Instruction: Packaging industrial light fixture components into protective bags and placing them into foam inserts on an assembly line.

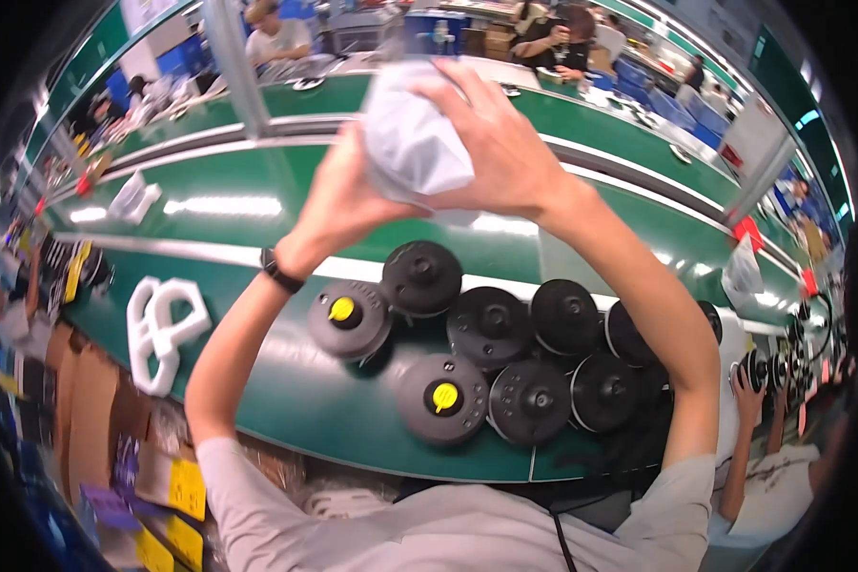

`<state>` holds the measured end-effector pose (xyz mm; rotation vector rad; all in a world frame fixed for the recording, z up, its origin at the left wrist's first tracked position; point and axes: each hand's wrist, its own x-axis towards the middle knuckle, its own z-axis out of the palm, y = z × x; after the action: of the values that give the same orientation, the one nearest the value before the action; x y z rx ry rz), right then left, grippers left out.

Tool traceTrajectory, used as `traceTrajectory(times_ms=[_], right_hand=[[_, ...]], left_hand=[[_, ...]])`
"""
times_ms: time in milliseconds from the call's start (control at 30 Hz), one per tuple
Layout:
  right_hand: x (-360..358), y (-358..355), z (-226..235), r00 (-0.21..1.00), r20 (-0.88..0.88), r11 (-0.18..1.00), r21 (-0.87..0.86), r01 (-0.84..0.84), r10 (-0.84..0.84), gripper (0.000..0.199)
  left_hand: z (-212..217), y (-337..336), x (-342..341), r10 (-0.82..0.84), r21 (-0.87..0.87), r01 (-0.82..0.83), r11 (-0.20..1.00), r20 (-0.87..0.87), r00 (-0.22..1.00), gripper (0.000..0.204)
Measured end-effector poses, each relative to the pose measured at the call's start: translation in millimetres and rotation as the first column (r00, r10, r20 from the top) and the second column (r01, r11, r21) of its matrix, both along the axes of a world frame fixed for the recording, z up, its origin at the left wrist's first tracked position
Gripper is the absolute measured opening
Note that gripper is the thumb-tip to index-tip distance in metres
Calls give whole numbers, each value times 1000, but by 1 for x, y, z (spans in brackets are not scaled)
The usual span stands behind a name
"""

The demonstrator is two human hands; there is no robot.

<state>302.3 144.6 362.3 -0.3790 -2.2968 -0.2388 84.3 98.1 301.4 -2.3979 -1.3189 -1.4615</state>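
Both my hands are raised over the far side of the bench around a rounded bundle in thin whitish wrapping [415, 133]; its contents are hidden. My left hand [357, 186] grips its left and lower side, with a dark band on the wrist. My right hand [500, 143] clasps it from the right, fingers curled over the top. Below them, several round black disc-shaped units [529, 400] stand close together on the green bench. Two greyer round units, one at the left [348, 334] and one at the front [439, 419], carry yellow tags on top.
White foam inserts [167, 329] lie on the bench at the left. Beyond runs a green conveyor [315, 172] with a crumpled white bag [135, 195]. Cardboard boxes [91, 410] stand below left. A co-worker's hands [748, 391] are at the right; a metal post [234, 71] rises ahead.
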Motion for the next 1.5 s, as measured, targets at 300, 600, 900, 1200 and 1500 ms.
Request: traceTrajectory(times_ms=[300,600,900,1200,1500], right_hand=[[156,184,-215,983,124,953,-258,162,-134,119],[164,200,-231,905,382,918,-258,300,-189,119],[150,173,-225,833,449,879,-184,440,-323,118],[326,-32,-114,970,191,823,-519,231,-152,72],[678,63,-166,-209,-605,638,-705,-309,-769,51]], left_hand=[[-159,207,142,-316,-576,191,795,-124,941,116],[-154,185,97,-350,-771,-60,634,-355,867,88],[-59,-13,-3,-125,-741,-311,595,-468,875,74],[-79,-184,-33,244,-833,-220,508,-105,964,50],[-267,-267,45,870,-174,-862,476,240,431,43]])
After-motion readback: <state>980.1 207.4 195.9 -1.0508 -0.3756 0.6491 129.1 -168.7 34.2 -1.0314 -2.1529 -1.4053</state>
